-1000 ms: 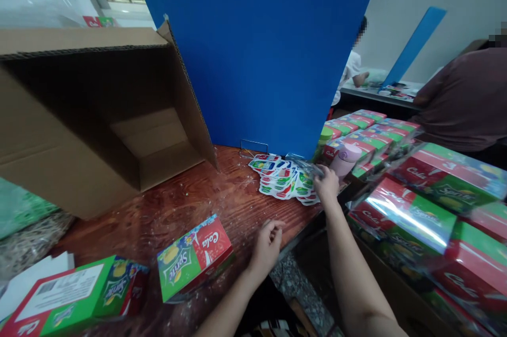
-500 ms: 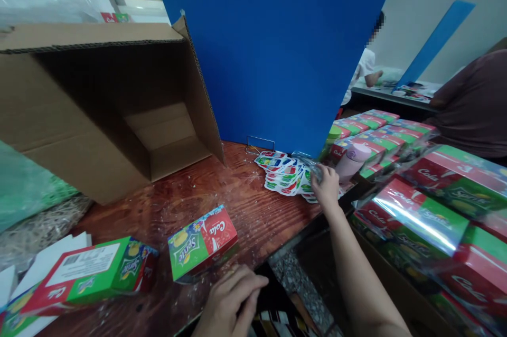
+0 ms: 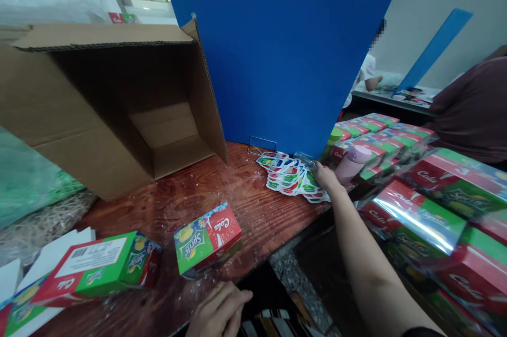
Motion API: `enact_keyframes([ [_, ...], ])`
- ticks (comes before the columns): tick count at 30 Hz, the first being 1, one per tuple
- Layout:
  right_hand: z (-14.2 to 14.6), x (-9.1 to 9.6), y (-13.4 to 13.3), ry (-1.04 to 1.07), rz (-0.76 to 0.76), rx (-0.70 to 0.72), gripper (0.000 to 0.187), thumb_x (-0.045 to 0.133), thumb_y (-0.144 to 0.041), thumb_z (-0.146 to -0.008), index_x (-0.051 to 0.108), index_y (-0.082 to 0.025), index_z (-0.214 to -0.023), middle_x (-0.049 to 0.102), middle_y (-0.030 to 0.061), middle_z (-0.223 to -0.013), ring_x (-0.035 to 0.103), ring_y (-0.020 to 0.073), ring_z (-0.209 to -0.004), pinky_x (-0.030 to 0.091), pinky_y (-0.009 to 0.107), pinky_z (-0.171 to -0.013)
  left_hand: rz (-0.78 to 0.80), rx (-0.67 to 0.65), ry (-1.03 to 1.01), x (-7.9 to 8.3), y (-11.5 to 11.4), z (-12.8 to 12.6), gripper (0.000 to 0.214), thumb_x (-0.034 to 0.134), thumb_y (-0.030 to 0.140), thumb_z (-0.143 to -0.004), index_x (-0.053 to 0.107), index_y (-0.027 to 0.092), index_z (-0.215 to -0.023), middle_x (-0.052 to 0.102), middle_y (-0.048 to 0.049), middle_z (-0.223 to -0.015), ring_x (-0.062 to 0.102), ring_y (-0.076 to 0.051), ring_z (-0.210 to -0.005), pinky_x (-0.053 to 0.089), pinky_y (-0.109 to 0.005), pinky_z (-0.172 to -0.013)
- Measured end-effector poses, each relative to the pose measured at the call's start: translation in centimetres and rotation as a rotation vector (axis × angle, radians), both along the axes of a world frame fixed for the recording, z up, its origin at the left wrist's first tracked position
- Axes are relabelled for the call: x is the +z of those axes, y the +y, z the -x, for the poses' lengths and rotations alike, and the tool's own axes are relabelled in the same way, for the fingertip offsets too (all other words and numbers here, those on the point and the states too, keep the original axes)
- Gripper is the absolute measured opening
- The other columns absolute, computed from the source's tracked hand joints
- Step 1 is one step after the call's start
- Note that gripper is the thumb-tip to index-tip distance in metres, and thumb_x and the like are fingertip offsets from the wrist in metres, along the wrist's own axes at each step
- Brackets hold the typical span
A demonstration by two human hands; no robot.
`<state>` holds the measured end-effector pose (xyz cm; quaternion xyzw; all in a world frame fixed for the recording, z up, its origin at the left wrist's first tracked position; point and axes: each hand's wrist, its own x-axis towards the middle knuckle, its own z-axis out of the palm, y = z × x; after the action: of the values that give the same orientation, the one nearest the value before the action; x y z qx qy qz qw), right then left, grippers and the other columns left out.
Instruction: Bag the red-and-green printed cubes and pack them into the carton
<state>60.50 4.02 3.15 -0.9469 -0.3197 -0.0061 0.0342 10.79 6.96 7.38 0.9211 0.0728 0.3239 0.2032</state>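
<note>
My right hand [image 3: 325, 177] reaches to the far right edge of the wooden table [image 3: 245, 210] and rests on a loose pile of red, green and blue stickers [image 3: 289, 174]; I cannot tell whether it grips one. My left hand [image 3: 218, 312] lies at the table's near edge, fingers loosely curled, holding nothing. Just beyond it sits a small green-and-red Sprite/Cola box [image 3: 208, 239]. A larger box of the same print [image 3: 103, 269] lies further left.
A big open cardboard carton [image 3: 99, 110] lies on its side at the back left. A blue divider board [image 3: 285, 52] stands behind the stickers. Shrink-wrapped packs of boxes [image 3: 420, 215] and a pink bottle [image 3: 353, 162] fill the right. Another person sits far right.
My left hand has drawn back from the table's middle edge toward me, down to the near edge. My right hand stays on the sticker pile.
</note>
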Motion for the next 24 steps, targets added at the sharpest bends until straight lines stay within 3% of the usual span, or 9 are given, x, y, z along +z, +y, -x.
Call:
enact_keyframes([
  [4, -0.3, 0.1, 0.1, -0.016, 0.088, 0.093, 0.049, 0.034, -0.022, -0.099, 0.033, -0.005, -0.145, 0.066, 0.0251, -0.111, 0.065, 0.0301, -0.106, 0.047, 0.036, -0.087, -0.13, -0.029, 0.036, -1.2, -0.2, -0.2, 0.031, 0.035, 0.01, -0.093, 0.062, 0.022, -0.1, 0.07, 0.0007, -0.074, 0.067, -0.012, -0.065, 0.056, -0.02, -0.069],
  [9, -0.1, 0.6, 0.1, -0.031, 0.18, 0.167, 0.058, 0.032, -0.006, -0.093, 0.022, -0.003, -0.15, 0.066, 0.0258, -0.111, 0.067, 0.0305, -0.102, 0.048, 0.036, -0.084, -0.18, -0.017, 0.06, -2.8, -0.4, 0.0, 0.035, 0.032, 0.006, -0.091, 0.061, 0.024, -0.098, 0.068, 0.0018, -0.072, 0.065, -0.013, -0.062, 0.054, -0.023, -0.065],
  [16, -0.3, 2.2, 0.3, 0.004, 0.271, 0.241, 0.062, 0.045, -0.005, -0.087, 0.032, -0.008, -0.147, 0.063, 0.024, -0.124, 0.065, 0.0258, -0.11, 0.049, 0.03, -0.087, -0.212, 0.005, 0.025, -5.0, -0.2, 0.8, 0.036, 0.031, 0.005, -0.089, 0.061, 0.025, -0.096, 0.067, 0.0019, -0.07, 0.064, -0.014, -0.061, 0.051, -0.024, -0.064],
  [21, 0.0, 2.4, 0.5, -0.016, 0.332, 0.265, 0.052, 0.044, -0.012, -0.094, 0.033, -0.006, -0.145, 0.065, 0.0202, -0.118, 0.066, 0.0242, -0.104, 0.051, 0.035, -0.086, -0.187, -0.024, 0.048, -6.5, 0.2, 1.6, 0.037, 0.033, 0.004, -0.086, 0.061, 0.024, -0.098, 0.066, 0.0013, -0.07, 0.063, -0.015, -0.061, 0.052, -0.025, -0.065],
  [24, 0.3, 2.3, 0.5, -0.056, 0.351, 0.271, 0.055, 0.043, -0.01, -0.093, 0.029, -0.004, -0.145, 0.064, 0.0227, -0.115, 0.066, 0.0261, -0.103, 0.051, 0.034, -0.084, -0.174, -0.039, 0.087, -7.3, 0.5, 2.1, 0.037, 0.034, 0.004, -0.086, 0.061, 0.024, -0.102, 0.066, 0.0002, -0.073, 0.063, -0.016, -0.064, 0.052, -0.026, -0.067],
])
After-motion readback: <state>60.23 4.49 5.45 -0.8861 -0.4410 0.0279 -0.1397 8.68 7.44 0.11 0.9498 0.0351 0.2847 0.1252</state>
